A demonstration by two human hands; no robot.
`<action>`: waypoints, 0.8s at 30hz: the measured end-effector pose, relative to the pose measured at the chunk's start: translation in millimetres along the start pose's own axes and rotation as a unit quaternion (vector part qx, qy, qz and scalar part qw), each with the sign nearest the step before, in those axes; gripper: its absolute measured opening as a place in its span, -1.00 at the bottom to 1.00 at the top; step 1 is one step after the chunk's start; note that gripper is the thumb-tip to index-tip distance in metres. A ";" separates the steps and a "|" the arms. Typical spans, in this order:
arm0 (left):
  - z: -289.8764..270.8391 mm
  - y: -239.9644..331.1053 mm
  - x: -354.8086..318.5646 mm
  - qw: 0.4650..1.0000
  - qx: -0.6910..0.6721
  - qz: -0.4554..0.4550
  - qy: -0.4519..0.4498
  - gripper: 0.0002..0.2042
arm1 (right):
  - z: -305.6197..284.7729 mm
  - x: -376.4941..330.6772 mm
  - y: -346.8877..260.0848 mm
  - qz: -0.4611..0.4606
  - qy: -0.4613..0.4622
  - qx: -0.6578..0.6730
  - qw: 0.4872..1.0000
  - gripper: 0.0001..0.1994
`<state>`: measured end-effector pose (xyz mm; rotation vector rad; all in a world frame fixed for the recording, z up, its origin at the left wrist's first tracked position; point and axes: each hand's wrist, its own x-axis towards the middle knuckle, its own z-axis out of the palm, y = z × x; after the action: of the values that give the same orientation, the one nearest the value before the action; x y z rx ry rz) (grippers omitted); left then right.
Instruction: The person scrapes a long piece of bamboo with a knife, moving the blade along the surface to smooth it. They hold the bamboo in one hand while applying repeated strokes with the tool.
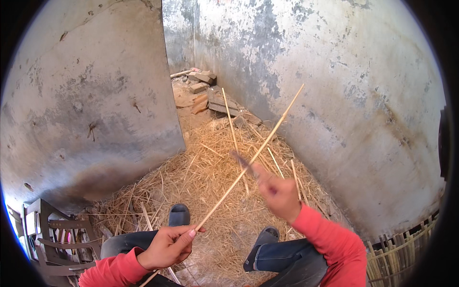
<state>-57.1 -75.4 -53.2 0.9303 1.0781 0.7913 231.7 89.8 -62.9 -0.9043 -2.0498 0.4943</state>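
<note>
My left hand is closed around a long, thin bamboo stick near its lower part. The stick slants up and away to the right, and its lower end runs back beneath my left forearm. Partway along it, my right hand grips a knife, whose dark blade crosses the stick. Motion smears the blade and fingers a little, and the handle is hidden inside the fist. Whether the edge touches the stick, I cannot tell.
Pale shavings cover the floor ahead, with several loose bamboo strips among them. Bricks and rubble lie by the far corner. Worn walls rise on both sides. A dark wooden rack stands at left, bamboo slats at right.
</note>
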 end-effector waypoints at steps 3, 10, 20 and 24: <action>-1.9 0.9 5.5 1.000 0.000 0.007 -0.001 -0.61 | 19.9 -14.3 -27.4 -0.151 -0.068 0.009 0.986 -0.58; 2.9 7.9 0.1 1.000 0.020 0.023 0.006 -0.62 | -10.4 20.3 2.8 0.066 0.122 -0.019 0.990 -0.68; -6.2 1.1 2.9 0.998 -0.065 0.012 -0.012 -0.61 | -9.7 9.9 9.0 -0.015 0.043 -0.041 0.998 -0.62; -7.5 12.9 0.4 0.993 -0.103 -0.028 -0.047 -0.59 | -25.6 13.8 19.0 0.040 0.156 -0.043 0.986 -0.65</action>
<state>-65.2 -68.0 -43.0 0.7518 0.9178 0.7888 254.9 113.4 -52.3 -1.0472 -1.7658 0.2862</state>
